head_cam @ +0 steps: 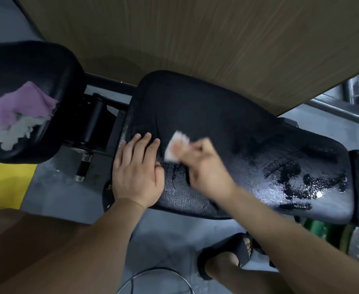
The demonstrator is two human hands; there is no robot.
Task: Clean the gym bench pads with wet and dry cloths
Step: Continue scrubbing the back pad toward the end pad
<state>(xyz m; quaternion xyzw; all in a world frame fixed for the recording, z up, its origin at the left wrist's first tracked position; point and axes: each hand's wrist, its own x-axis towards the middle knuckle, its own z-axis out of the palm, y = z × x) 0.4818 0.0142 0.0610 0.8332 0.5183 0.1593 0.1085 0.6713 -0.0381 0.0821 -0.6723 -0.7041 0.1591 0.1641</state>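
Bench pad (216,115) beneath flat, empty left hand (136,175); pale cloth (175,147) seemingly in blurred right hand (204,166).

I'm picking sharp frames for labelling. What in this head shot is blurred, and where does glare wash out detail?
Head view: the right hand and the small cloth it grips are smeared by motion blur. The left hand, flat on the bench pad, is fairly sharp. Glare whitens the pad's wet right end, and the far part is dim.

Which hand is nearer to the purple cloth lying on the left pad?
Left. The left hand lies flat on the left end of the long pad, across the gap from the purple cloth. The right hand, gripping a white cloth, is farther right on that pad.
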